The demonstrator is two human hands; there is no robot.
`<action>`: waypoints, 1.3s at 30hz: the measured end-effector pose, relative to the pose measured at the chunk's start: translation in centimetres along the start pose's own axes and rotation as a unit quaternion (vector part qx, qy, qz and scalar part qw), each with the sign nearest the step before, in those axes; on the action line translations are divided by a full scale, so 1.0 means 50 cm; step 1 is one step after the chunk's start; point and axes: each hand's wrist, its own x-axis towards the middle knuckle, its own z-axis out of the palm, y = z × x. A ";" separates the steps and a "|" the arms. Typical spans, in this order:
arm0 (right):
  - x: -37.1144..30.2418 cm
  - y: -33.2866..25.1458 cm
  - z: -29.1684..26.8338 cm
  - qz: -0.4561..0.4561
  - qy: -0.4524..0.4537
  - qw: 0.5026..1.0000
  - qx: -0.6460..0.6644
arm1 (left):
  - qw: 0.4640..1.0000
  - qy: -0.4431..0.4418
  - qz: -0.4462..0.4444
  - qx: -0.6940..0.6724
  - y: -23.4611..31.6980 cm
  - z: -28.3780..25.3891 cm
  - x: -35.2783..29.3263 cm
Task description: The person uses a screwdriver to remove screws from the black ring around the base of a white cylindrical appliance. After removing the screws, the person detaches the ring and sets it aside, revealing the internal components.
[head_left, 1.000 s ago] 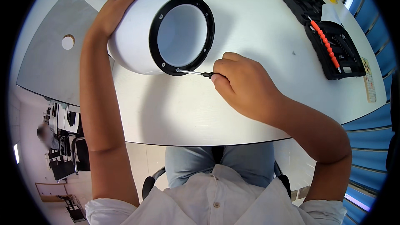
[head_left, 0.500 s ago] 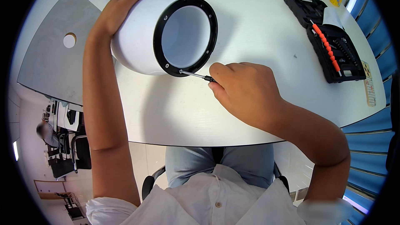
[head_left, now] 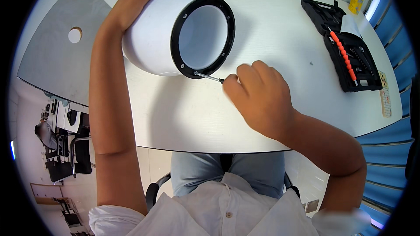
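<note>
Head view shows nearest the person's white buttoned shirt (head_left: 218,214) and light blue jeans (head_left: 192,170), at the near edge of the white counter (head_left: 210,122). To the lower right of a smooth, white, rounded vessel (head_left: 148,37), the right hand (head_left: 262,96) is closed, with its fingers curled around the handle of a thin screwdriver with a silver shaft (head_left: 209,77); most of the handle is hidden inside this hand. The shaft points toward the vessel, and its tip is at a small silver screw on the lower part of the flat black ring (head_left: 176,39), which goes around the vessel's mouth. More silver screws are seated along this ring. The vessel lies on its side on the counter, with the mouth turned to the right. The left hand (head_left: 135,4) rests flat and wide over the upper left side of the vessel, with the fingers stretched along its curved wall; its thumb I cannot tell clearly.

Well apart to the right of the vessel lies an opened black plastic tool case (head_left: 334,54), with a segmented orange rod (head_left: 342,53) across it. Beyond the case stands a small yellow packet (head_left: 356,1). Left of the vessel is a grey tabletop (head_left: 57,65); farther past it, black chairs (head_left: 82,155) and another person (head_left: 47,135) are seen.
</note>
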 end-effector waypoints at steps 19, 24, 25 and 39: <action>-0.003 0.007 -0.017 0.002 -0.048 0.994 0.095 | 1.000 0.003 -0.004 0.000 -0.001 0.004 0.001; 0.000 0.006 -0.013 0.032 -0.023 0.995 0.087 | 1.000 0.008 -0.011 -0.002 0.007 0.005 -0.002; 0.003 0.011 -0.010 0.038 -0.016 0.995 0.089 | 1.000 0.009 -0.015 0.002 0.012 0.004 -0.006; -0.011 0.016 -0.029 0.062 -0.116 0.983 0.125 | 1.000 -0.001 -0.004 -0.005 0.003 0.004 -0.002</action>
